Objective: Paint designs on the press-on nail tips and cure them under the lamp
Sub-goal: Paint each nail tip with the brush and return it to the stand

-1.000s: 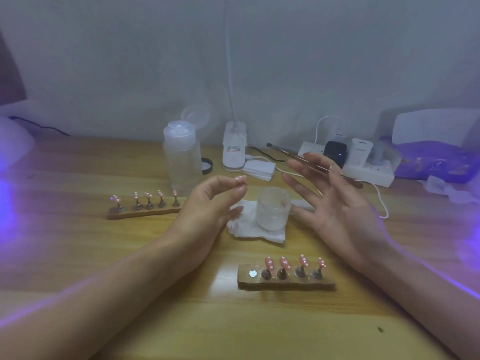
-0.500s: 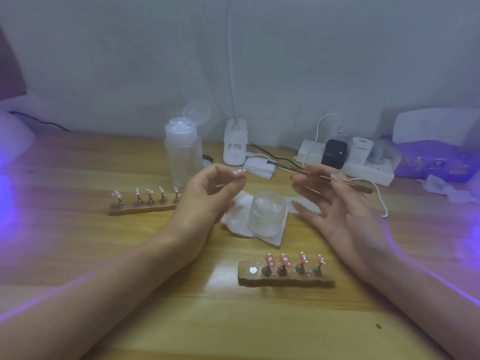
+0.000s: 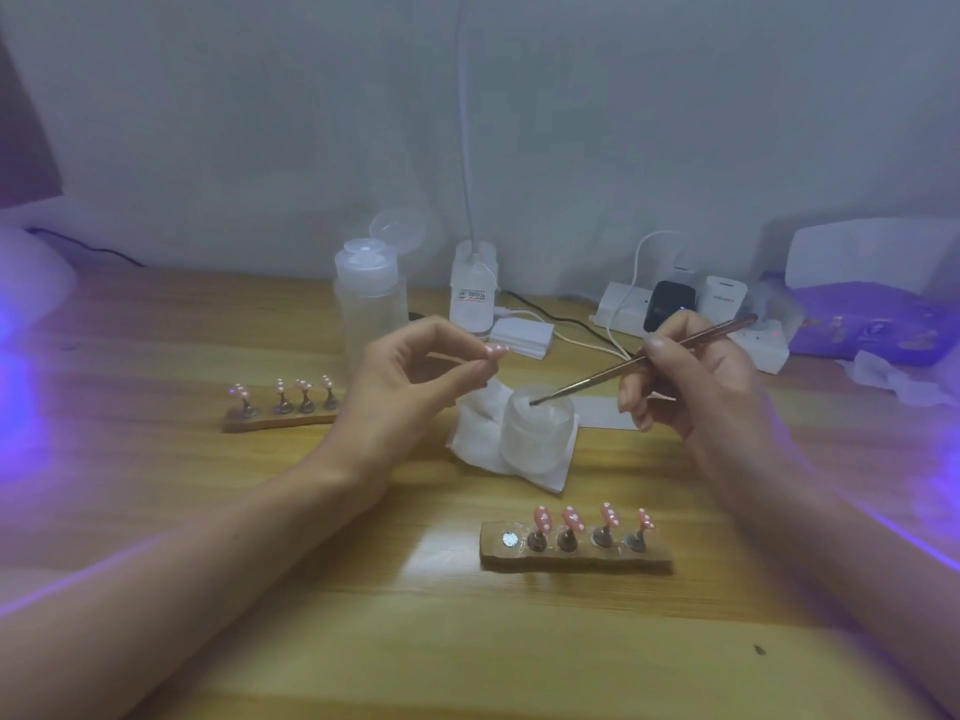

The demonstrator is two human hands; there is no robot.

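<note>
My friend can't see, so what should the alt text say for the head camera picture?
A right hand holds a thin brush with its tip at the mouth of a small frosted jar. The left hand pinches a pink nail tip. More pink tips stand on two wooden holders.

Light is dim and cool-toned throughout. Violet glow spills in far to the left and right of the frosted jar (image 3: 537,428), tinting the wooden table (image 3: 156,485). A pale glare patch lies on the wood in front of the jar. Behind the jar, shadows on the wall (image 3: 260,148) are faint and soft-edged. Everything looks soft, with fine detail smeared, and the table's edges bow.
</note>
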